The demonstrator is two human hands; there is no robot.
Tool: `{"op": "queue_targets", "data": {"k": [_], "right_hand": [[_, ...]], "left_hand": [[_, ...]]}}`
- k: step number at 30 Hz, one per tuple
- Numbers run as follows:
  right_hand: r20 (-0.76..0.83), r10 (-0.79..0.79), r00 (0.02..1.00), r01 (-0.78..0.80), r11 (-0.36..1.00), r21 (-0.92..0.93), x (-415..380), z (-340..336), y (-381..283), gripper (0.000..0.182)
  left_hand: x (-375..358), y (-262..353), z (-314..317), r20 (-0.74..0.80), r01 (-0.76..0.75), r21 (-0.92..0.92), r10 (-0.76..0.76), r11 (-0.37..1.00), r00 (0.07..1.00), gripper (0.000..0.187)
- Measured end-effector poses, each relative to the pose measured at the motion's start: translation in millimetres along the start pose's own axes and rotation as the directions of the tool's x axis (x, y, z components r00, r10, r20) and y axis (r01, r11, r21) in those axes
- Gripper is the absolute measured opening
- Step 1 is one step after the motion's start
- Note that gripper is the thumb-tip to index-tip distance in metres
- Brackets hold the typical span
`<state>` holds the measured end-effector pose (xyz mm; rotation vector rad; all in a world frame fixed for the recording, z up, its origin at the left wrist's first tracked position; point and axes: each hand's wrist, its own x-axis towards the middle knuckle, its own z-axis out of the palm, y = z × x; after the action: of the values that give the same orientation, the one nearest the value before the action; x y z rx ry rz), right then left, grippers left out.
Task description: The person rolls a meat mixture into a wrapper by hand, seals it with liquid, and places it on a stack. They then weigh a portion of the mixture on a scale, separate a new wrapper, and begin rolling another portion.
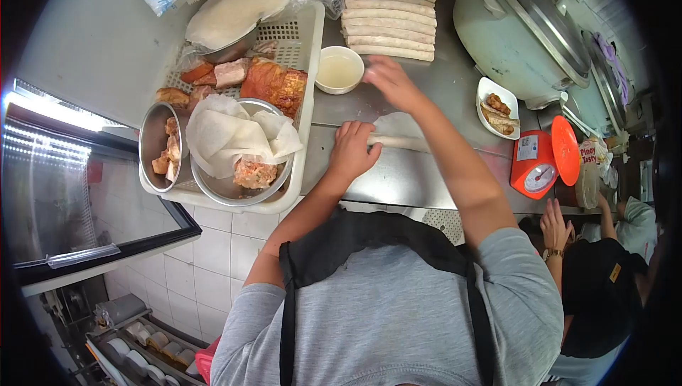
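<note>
My left hand (pixel 353 150) rests on the metal counter, its fingers closed over the left end of a spring roll (pixel 401 142). A pale flap of wrapper (pixel 398 121) lies along the far side of that roll, partly behind my right forearm. My right hand (pixel 389 75) is beside the right rim of a small white bowl (pixel 337 91) of cloudy liquid; its fingers are loosely bent and somewhat blurred, with nothing visible in them. At the back of the counter, several finished spring rolls (pixel 389 22) lie stacked side by side.
On the left, a white plastic tray (pixel 317 38) bears meat (pixel 273 86), a metal bowl (pixel 207 190) with wrappers and filling, and a stack of wrappers (pixel 245 2). A white dish (pixel 490 124), red scale (pixel 534 165) and large pot (pixel 497 45) stand right. Another person's hand (pixel 554 226) is at right.
</note>
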<state>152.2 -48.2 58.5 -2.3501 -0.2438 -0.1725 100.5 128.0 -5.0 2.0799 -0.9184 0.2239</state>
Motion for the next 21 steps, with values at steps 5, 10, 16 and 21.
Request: {"op": "queue_targets", "data": {"k": [5, 10, 16, 21], "right_hand": [[0.282, 0.116, 0.952, -0.030, 0.956, -0.292, -85.7, -4.4, 6.8, 0.049], [0.303, 0.292, 0.907, -0.047, 0.786, -0.617, -105.4, -9.6, 12.3, 0.073], [0.487, 0.215, 0.847, 0.099, 0.835, -0.541, -89.1, -3.3, -2.8, 0.077], [0.545, 0.187, 0.817, 0.156, 0.838, -0.523, -80.9, -8.9, -5.2, 0.077]], "left_hand": [[2.3, 3.8, -3.4, 0.049, 0.043, 0.002, -0.043, 0.999, 0.998, 0.027], [-0.1, 4.3, -1.6, 0.019, 0.022, 0.044, -0.023, 0.999, 1.000, 0.026], [0.7, 7.9, -0.3, 0.022, 0.042, 0.085, -0.044, 0.995, 0.999, 0.026], [-0.3, 4.4, 1.7, 0.012, 0.027, 0.110, -0.028, 0.994, 1.000, 0.026]]}}
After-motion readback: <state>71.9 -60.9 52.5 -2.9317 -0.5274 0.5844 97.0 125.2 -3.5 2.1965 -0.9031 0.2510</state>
